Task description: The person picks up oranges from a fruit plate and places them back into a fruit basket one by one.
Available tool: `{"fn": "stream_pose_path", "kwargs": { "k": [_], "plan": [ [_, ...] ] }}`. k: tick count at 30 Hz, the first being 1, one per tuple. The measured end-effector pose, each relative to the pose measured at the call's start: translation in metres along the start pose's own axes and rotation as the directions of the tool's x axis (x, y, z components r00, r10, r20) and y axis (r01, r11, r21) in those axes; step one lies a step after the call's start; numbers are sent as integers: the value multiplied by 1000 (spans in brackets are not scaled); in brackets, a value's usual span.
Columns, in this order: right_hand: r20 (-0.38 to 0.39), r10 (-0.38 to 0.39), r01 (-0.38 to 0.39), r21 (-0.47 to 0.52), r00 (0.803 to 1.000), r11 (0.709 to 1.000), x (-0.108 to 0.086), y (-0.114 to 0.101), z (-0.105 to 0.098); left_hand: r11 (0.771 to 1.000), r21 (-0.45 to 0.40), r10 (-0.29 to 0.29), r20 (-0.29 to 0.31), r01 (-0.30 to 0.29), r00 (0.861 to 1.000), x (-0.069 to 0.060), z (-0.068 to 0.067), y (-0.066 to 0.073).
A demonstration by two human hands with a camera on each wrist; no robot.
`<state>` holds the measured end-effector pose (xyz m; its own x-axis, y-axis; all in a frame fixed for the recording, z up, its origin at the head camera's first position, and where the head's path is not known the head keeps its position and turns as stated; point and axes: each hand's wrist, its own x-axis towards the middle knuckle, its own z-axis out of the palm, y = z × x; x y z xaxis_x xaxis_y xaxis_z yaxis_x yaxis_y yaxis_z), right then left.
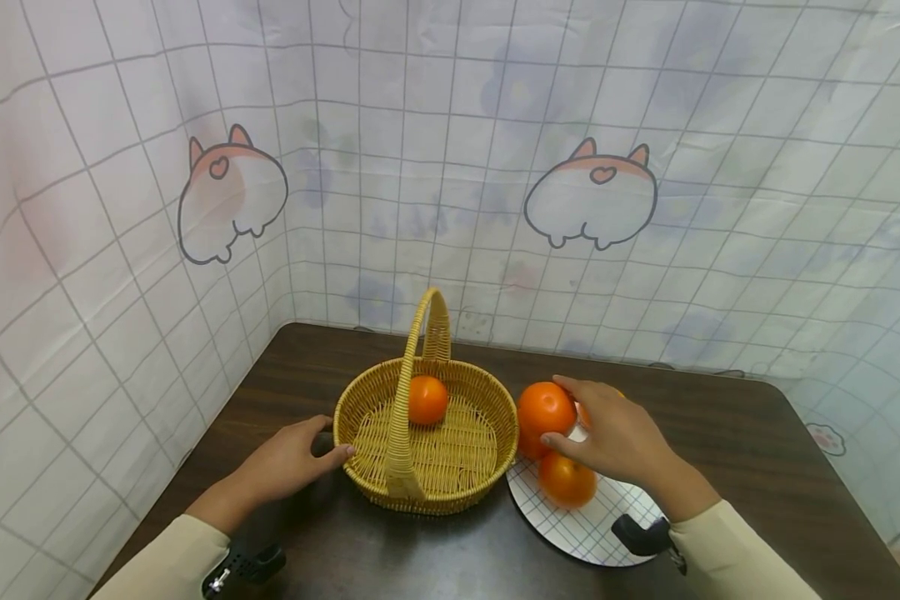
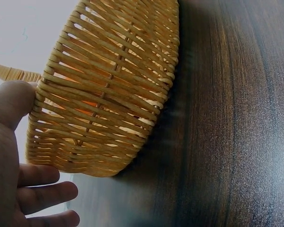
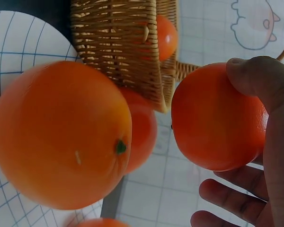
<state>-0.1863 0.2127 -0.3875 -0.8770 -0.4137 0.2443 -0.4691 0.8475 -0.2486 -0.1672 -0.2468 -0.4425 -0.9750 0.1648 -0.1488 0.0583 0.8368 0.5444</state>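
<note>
the right hand (image 1: 607, 429) pinched a smooth, round, orange-red fruit (image 1: 547, 408) between thumb and fingers (image 3: 232, 201), the lower fingers slightly apart; the fruit was positioned just right of an oval, yellow, woven wicker basket (image 1: 457, 502), near the far left edge of a round, white plate (image 1: 600, 537) with blue grid lines. the left hand (image 1: 285, 458) had its fingers spread and its thumb against the basket rim, apparently to steady it on the dark brown, wood-grain bench (image 1: 757, 467). a sound grip required even contact on opposite sides of the fruit, since the glossy skin appeared liable to slip. a vertical lift was advisable, because the round, orange neighbouring fruits (image 1: 567, 481) could have rolled if nudged. any sideways travel called for height above the rim and clearance from the tall, arched, woven handle (image 1: 399, 433).
</note>
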Motion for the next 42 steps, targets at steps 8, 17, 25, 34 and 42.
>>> {"fn": "stream_pose_path", "kwargs": {
  "k": [8, 17, 25, 34, 42],
  "plan": [
    [18, -4, 3, 19, 1000, 1000, 7, -8, 3, 1000, 7, 0, 0, 0, 1000, 0, 0, 1],
    [34, -4, 3, 24, 999, 1000, 15, -16, 8, 1000, 6, 3, 5, -3, 1000, -2, 0, 3],
    [47, -32, 30, 38, 998, 999, 20, -25, 11, 1000, 0, 4, 3, -4, 1000, -2, 0, 2],
    [71, -31, 28, 40, 997, 999, 24, -34, 13, 1000, 2, 7, -1, -7, 1000, -2, -2, 2],
    [72, -45, 42, 48, 996, 998, 24, -34, 20, 1000, -10, 19, 9, -19, 1000, -5, -2, 4]
  ]
}}
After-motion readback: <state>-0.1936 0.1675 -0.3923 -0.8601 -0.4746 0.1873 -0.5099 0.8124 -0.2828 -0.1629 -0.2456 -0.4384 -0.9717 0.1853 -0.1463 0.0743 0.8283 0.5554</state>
